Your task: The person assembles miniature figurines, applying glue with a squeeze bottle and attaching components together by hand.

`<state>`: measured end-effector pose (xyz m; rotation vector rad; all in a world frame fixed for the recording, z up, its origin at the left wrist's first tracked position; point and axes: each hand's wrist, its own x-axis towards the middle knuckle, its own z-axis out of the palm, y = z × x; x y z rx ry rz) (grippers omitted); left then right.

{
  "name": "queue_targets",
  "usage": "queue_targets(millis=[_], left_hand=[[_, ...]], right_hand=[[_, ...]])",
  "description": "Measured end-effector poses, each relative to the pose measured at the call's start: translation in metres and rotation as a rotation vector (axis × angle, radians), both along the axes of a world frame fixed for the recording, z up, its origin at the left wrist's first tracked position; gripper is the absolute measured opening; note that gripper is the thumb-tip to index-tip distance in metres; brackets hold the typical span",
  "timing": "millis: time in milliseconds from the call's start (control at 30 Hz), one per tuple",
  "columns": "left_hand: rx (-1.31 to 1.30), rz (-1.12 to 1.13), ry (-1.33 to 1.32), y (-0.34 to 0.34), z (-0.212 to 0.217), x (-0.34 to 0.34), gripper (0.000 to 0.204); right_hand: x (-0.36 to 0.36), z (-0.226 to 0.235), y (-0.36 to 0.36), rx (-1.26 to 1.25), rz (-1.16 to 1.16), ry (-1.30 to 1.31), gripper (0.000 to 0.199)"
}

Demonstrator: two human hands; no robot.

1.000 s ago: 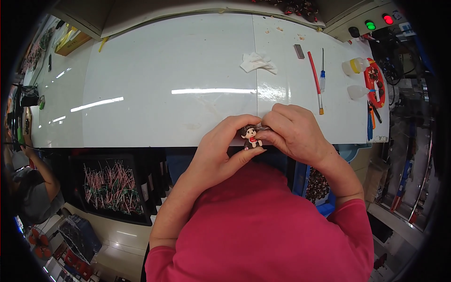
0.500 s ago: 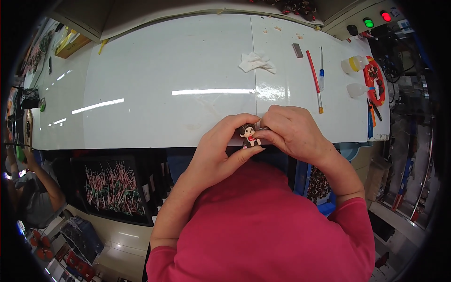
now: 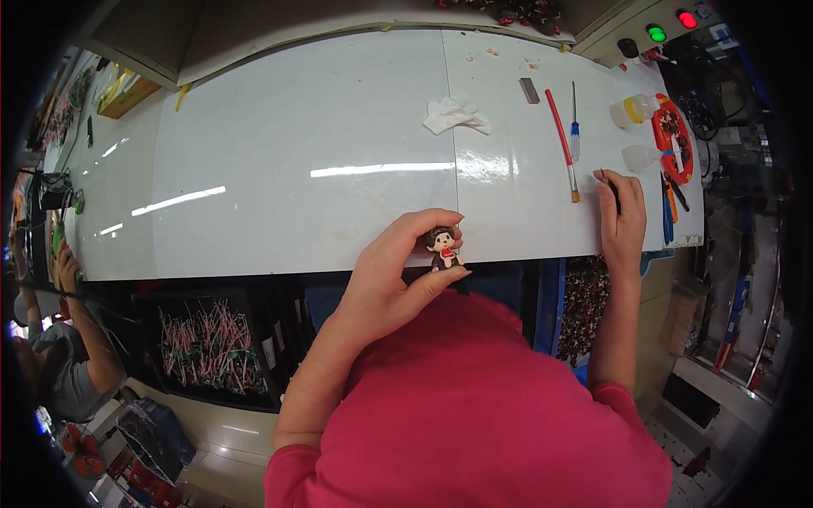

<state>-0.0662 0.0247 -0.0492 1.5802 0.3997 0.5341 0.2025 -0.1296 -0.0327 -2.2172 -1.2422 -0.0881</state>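
Observation:
My left hand is closed around a small figurine by its edges, just over the table's near edge. The figurine has brown hair, a pale face, a red bib-like patch and a dark brown body; its front is turned up. Apart from it, to the right, is my right hand, palm inward with the fingers curled together. Something small and dark shows between these fingers, too little of it to name. Nearest to this hand are a red-handled brush and a blue-handled screwdriver.
On the white table lie a crumpled tissue and a grey block. Two bottles and a red tray stand right. Below are a bin of small brown parts and a tray of wires. A co-worker is left.
My right hand has left the figurine and moved right, over the table beyond the brush. My left hand still holds the figurine in nearly the same place.

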Motion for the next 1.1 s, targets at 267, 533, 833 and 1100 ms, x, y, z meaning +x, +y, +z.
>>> queue_targets(millis=[267, 533, 833, 1100], left_hand=[[-0.038, 0.01, -0.002, -0.002, 0.0, 0.001, 0.043], [0.053, 0.045, 0.053, -0.003, -0.001, 0.003, 0.043], [0.094, 0.091, 0.113, -0.006, 0.005, 0.005, 0.039], [0.143, 0.119, 0.139, -0.005, 0.007, 0.011, 0.042]], right_hand=[[0.01, -0.01, 0.004, -0.003, -0.014, -0.23, 0.02], [-0.066, 0.014, 0.029, 0.159, 0.464, 0.211, 0.029], [-0.102, 0.0, 0.063, 0.166, 0.756, 0.496, 0.037], [-0.104, -0.012, 0.06, 0.246, 0.754, 0.552, 0.034]])
